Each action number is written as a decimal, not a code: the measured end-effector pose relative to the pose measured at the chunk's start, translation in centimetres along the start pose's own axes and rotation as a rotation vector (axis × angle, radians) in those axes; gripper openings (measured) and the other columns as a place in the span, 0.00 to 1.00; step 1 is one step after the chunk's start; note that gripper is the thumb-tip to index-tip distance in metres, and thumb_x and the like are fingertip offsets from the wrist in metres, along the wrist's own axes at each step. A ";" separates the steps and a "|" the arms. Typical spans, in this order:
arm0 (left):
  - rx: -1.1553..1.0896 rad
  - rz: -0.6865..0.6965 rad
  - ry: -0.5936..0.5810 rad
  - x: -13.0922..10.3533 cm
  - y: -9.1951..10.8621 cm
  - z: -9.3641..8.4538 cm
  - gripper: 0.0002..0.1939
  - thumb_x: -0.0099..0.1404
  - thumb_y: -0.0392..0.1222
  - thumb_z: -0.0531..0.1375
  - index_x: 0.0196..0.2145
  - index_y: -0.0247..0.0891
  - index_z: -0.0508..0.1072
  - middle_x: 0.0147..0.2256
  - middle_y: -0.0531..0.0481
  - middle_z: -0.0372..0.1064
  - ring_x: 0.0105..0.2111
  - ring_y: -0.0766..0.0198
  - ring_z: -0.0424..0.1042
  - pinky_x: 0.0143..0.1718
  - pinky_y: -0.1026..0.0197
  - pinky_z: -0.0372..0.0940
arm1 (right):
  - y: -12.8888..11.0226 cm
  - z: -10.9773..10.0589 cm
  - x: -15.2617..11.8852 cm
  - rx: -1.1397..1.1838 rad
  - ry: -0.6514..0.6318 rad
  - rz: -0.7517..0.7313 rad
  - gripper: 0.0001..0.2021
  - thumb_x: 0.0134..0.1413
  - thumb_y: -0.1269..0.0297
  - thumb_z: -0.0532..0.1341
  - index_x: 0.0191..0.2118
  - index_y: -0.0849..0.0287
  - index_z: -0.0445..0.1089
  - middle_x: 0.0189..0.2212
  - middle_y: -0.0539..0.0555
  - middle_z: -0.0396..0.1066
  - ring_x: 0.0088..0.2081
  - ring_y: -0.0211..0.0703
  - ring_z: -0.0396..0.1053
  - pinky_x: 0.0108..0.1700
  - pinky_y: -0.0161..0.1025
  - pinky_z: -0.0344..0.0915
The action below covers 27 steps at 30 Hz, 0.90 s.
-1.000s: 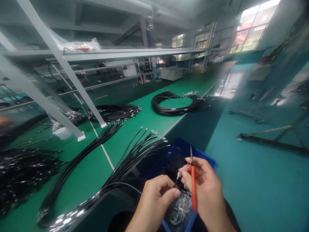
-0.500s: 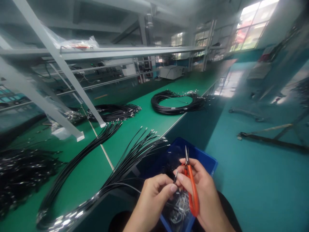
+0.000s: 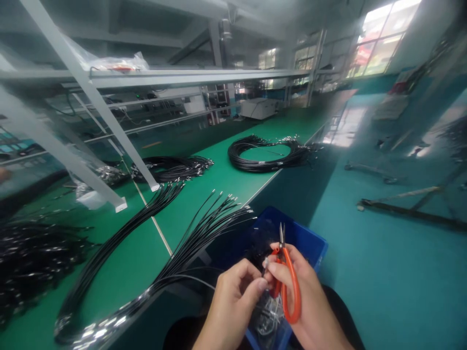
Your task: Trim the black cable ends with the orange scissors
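My left hand (image 3: 235, 296) is closed in a pinch on a thin black cable (image 3: 199, 277) that runs over from the bundle on the table; most of its end is hidden by my fingers. My right hand (image 3: 310, 296) is wrapped round orange-handled scissors (image 3: 295, 294), their pointed blades upward and nearly closed. The right thumb and forefinger also pinch a small whitish piece (image 3: 266, 262) at the cable's end. Both hands meet above a blue bin (image 3: 319, 245) holding clear plastic scraps (image 3: 270, 313). The bundle of black cables (image 3: 204, 226) lies curved on the green tabletop (image 3: 142, 255), its pale tips fanned out.
Farther along lies a coil of black cables (image 3: 251, 165), with another bundle (image 3: 175, 167) to its left. A dark cable heap (image 3: 36, 262) covers the near left. White shelf posts (image 3: 120, 141) rise from the table. A wheeled stand (image 3: 404, 214) is on the floor at right.
The whitish piece at the cable end now sits closer against my right fingertips, and less of the black cable shows between my hands. The scissors have shifted slightly.
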<state>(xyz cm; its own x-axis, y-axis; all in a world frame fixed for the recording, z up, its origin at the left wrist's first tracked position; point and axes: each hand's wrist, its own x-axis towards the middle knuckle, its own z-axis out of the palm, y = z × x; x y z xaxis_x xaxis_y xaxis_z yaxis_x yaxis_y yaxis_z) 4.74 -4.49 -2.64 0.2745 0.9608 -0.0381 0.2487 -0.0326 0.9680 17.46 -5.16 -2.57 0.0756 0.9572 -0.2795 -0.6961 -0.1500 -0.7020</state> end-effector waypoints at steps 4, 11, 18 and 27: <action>-0.133 0.095 0.037 -0.2 1.2 0.2 0.10 0.60 0.46 0.59 0.36 0.38 0.66 0.29 0.52 0.65 0.26 0.67 0.64 0.28 0.66 0.61 | 0.1 0.8 -0.5 -0.033 0.010 0.002 0.19 0.42 0.71 0.68 0.41 0.57 0.63 0.25 0.46 0.69 0.23 0.33 0.64 0.25 0.29 0.61; -0.340 0.033 0.077 0.2 2.2 -0.1 0.08 0.61 0.41 0.59 0.28 0.34 0.69 0.22 0.52 0.67 0.22 0.68 0.66 0.25 0.66 0.60 | 0.2 1.3 -0.7 0.013 -0.047 0.003 0.18 0.40 0.72 0.68 0.39 0.56 0.63 0.24 0.46 0.68 0.23 0.35 0.65 0.25 0.31 0.61; -0.558 -0.071 0.080 0.0 2.6 -0.4 0.06 0.58 0.39 0.60 0.28 0.33 0.68 0.21 0.52 0.68 0.20 0.71 0.63 0.23 0.68 0.58 | 0.0 1.6 -1.1 0.092 -0.091 0.048 0.15 0.42 0.70 0.66 0.37 0.56 0.63 0.23 0.46 0.67 0.23 0.38 0.65 0.26 0.34 0.63; -0.284 0.044 0.201 0.1 1.8 -1.2 0.04 0.60 0.38 0.57 0.29 0.36 0.67 0.25 0.53 0.64 0.23 0.68 0.63 0.27 0.65 0.60 | 0.2 1.3 -0.9 0.115 -0.092 0.064 0.12 0.48 0.73 0.63 0.40 0.58 0.64 0.25 0.48 0.68 0.25 0.37 0.66 0.29 0.32 0.64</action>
<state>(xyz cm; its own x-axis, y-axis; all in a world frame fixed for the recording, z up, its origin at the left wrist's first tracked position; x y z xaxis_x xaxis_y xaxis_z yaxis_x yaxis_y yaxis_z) 4.10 -4.07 -0.62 0.0839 0.9961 0.0271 -0.0358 -0.0242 0.9991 16.33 -5.73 -1.55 -0.0330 0.9660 -0.2563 -0.7751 -0.1867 -0.6036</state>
